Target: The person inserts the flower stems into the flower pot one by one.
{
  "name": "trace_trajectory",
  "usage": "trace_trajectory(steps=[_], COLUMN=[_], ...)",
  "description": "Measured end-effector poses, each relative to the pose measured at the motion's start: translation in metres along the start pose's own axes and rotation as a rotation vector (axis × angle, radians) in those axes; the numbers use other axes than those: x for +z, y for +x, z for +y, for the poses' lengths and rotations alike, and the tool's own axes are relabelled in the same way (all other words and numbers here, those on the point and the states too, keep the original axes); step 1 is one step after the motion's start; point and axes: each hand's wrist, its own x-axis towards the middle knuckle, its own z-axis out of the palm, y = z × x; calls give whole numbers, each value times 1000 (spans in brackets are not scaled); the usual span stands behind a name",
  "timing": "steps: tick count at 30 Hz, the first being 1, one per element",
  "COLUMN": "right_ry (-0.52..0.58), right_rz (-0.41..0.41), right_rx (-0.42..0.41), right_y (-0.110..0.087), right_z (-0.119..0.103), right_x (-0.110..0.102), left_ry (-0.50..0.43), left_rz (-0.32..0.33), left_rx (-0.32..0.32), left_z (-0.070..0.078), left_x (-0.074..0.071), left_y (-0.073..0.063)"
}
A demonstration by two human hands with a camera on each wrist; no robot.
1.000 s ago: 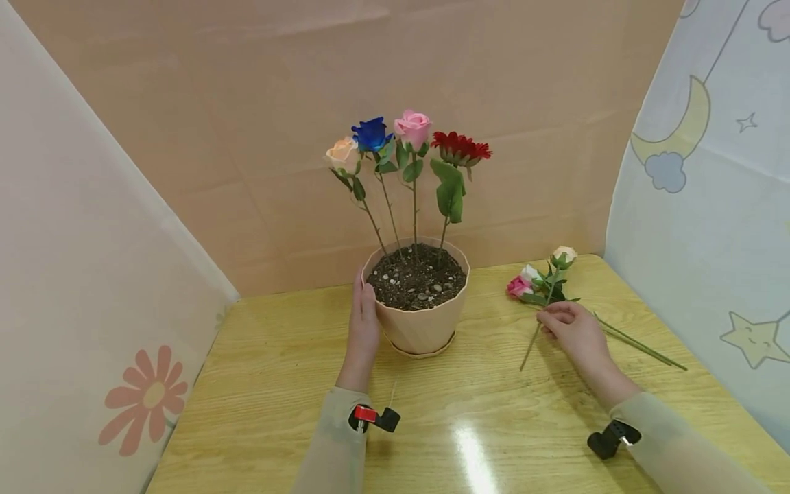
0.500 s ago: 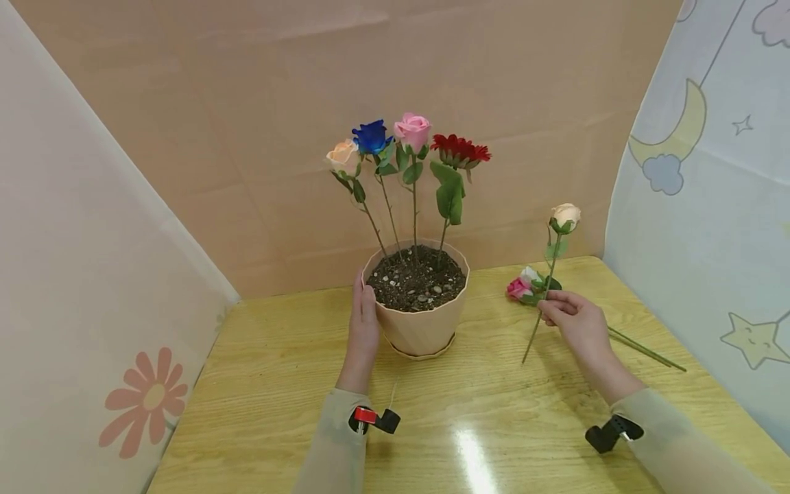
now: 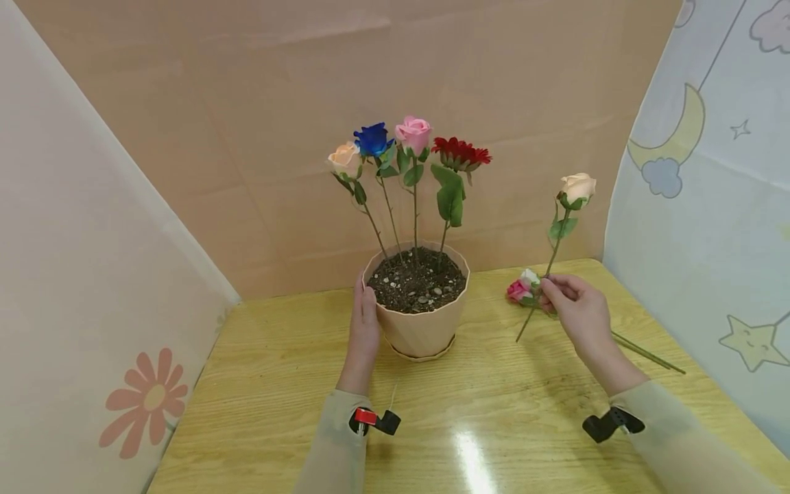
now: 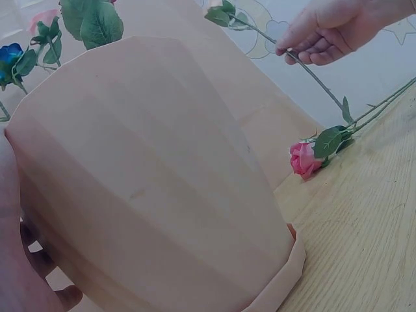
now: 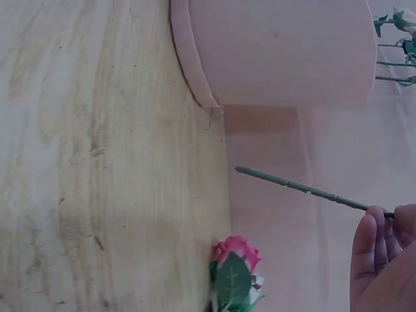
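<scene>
**Right hand pinching a cream rose with a long green stem**

The right thumb and fingertips are pressing together on the rose's stem, below its leaves. The rose is leaning in mid-air over the right part of the yellowish wood-grain table, its bloom pointing up and its bare lower end slanting down toward the pot's side, apart from it.

The left hand is resting extended along the left wall of a round, ribbed, pale peach pot, its fingers touching the surface rather than pinching anything.

The pot is sitting on a matching saucer and holding dark, pebble-flecked soil. 4 flowers are standing in the soil: a peach rose, a deep blue rose, a light pink rose and a dark red, many-petalled flower.

Near the right hand, a magenta-pink rose and a small white bloom are lying together on the table, and 2 green stems are stretching out beyond the hand.
</scene>
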Motion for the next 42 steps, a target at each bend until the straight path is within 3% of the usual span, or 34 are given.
trace_trajectory(steps=[5,23,42], right_ry=[-28,-34,120], right_rz=[13,20,-54], right_rx=[-72,-181,-345], right_y=[1,-5,-13], right_z=[-14,-65,-127], right_x=[2,10,49], left_ry=[14,29,31], left_rz=[6,12,11], left_rx=[-1,0,-3], left_z=[1,1,0], left_x=[-1,-1,-1], left_y=[-1,-4,-4])
